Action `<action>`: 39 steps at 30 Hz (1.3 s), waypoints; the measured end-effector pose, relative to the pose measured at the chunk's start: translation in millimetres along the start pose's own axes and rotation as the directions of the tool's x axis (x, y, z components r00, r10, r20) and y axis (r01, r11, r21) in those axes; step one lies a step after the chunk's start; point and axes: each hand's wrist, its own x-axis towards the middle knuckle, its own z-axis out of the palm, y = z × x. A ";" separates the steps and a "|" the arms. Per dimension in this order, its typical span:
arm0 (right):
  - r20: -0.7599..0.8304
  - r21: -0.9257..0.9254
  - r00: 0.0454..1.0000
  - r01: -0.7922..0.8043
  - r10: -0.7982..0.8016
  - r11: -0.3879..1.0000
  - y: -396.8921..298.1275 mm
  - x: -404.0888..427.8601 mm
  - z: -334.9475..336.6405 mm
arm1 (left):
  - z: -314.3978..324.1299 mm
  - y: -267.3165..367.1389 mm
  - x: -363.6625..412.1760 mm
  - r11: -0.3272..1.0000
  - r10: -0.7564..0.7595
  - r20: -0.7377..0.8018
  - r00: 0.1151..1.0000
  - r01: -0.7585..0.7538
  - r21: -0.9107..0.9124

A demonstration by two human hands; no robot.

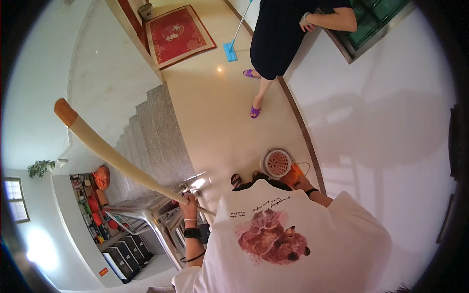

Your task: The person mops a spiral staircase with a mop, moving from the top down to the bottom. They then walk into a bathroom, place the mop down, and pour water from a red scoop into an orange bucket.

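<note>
My left hand (189,206) grips a long cream pole (121,159) with an orange-brown end. The pole slants up to the left over the stairwell, and its lower part disappears behind my white shirt. On my other side, my right hand (302,183) is at an orange object (292,175), with its fingers partly hidden; whether it holds or only touches this is unclear. Beside that hand is a round bucket with a white rim and a slatted, orange-pink basket (277,163) inside. A thin wire-like loop (305,164) sticks out next to it.
Stairs (154,135) descend at left, with a metal railing (157,230) near my left arm. Ahead, another person in black clothing (273,44) and purple slippers stands by the wall. A blue flat mop (230,52) and a red rug (179,36) lie beyond.
</note>
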 end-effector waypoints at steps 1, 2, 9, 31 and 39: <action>-0.074 0.330 0.995 -0.044 0.072 0.943 -12.6 17.5 6.3 | 5.2 11.3 23.7 0.999 0.011 0.015 1.000 -0.012 0.053; -0.059 0.673 0.962 -0.159 0.266 0.723 -20.9 37.8 11.9 | 11.4 21.0 44.8 0.998 0.022 0.021 1.000 -0.021 -0.063; 0.143 0.652 0.961 -0.270 0.236 0.708 -63.7 217.9 33.3 | 23.3 42.8 165.2 0.988 0.106 0.081 0.991 -0.114 0.102; 0.007 0.699 0.854 -0.376 0.521 0.608 -398.9 490.3 130.2 | -26.7 23.9 452.6 0.862 -0.288 0.138 0.948 0.193 0.468; -0.033 0.930 0.858 -0.162 0.512 0.331 -509.0 550.7 137.6 | 11.2 144.7 616.3 0.980 -0.169 0.317 0.933 0.126 0.152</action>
